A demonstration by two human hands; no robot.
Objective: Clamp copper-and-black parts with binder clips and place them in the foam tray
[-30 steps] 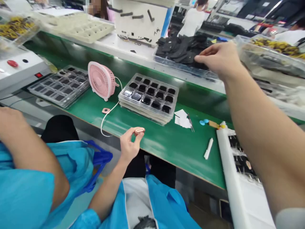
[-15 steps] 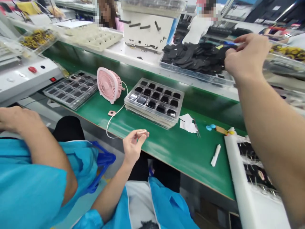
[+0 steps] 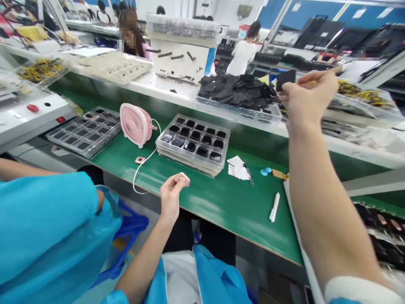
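My left hand (image 3: 171,194) is closed in a pinch on a small rose-gold watch case (image 3: 184,177), just above the front of the green bench top. My right hand (image 3: 311,95) reaches out over the shelf, its thumb and fingers closed on a flat black piece (image 3: 285,79). Below and left of that hand, a clear tray (image 3: 240,109) holds a heap of similar black pieces (image 3: 236,88). Another rose-gold watch case (image 3: 140,160) lies on the bench beside a white cable.
A pink fan (image 3: 136,125) stands left of stacked clear trays (image 3: 193,141) with dark square screens. Paper scraps (image 3: 238,168), tweezers (image 3: 249,173) and a white pen (image 3: 274,207) lie to the right. A co-worker's blue sleeve (image 3: 47,219) is close on my left.
My right hand has lifted the black piece up from the heap's right edge. My left hand still pinches the watch case, now turned slightly. The camera view has tilted upward.
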